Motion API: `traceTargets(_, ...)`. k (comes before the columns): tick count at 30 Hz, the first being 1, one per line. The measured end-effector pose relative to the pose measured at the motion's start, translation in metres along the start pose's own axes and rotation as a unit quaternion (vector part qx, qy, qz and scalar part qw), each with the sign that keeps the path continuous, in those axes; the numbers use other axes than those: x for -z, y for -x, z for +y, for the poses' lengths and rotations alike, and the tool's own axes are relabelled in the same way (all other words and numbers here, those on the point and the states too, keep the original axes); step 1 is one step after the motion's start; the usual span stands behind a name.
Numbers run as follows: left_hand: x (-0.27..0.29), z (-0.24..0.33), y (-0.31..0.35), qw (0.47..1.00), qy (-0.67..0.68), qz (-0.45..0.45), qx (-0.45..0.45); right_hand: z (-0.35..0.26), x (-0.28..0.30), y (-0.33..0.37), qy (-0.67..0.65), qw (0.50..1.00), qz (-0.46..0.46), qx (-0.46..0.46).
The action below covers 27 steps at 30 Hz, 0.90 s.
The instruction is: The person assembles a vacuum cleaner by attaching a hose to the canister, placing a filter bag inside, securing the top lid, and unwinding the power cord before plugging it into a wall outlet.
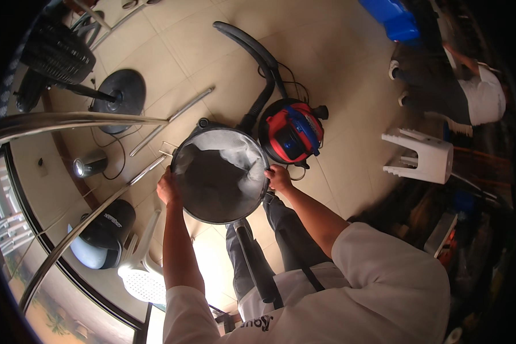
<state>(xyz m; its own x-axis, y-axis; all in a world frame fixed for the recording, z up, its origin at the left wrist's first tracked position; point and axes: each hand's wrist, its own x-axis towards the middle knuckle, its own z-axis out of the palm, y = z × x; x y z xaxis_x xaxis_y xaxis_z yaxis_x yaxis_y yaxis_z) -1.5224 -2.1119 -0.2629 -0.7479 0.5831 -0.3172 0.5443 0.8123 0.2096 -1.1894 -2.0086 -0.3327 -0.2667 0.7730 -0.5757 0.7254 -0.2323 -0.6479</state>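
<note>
Between my hands is a round black vacuum cleaner drum [180, 207], its open top facing up toward me. A pale grey cloth filter [228, 141] lines its inside, dusty and creased, around a dark grey middle. My left hand [167, 187] grips the drum's left side, and my right hand [278, 179] grips the right side; the undersides of the fingers are hidden. Right beside the drum, the red and black vacuum motor head [286, 135] with a blue handle rests on the floor. A black hose [265, 86] curves away from beside them.
Metal tubes [172, 121] lie and stand to the left, near a black pedestal fan [117, 97]. A white stool [421, 156] stands at right, with another person [479, 97] beyond it. A white plastic chair [143, 281] is at lower left; a black tube [255, 264] runs below the drum.
</note>
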Motion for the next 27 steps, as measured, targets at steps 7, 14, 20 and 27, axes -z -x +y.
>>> traceTargets(7,-0.038,0.041,0.029,0.988,0.071,0.114,-0.07,0.001,0.006,0.008,-0.01,0.999,0.016,0.041)
traceTargets(14,-0.089,0.135,0.03,0.642,0.653,-0.245,0.318,0.015,0.012,-0.006,-0.041,0.995,-0.065,0.056)
traceTargets(20,-0.101,0.105,0.005,0.626,0.659,-0.325,0.261,0.013,0.059,-0.036,-0.072,0.989,-0.096,0.085)
traceTargets(27,-0.094,0.012,0.048,0.73,0.54,-0.262,0.328,0.072,0.148,-0.1,0.198,0.954,0.227,-0.01)
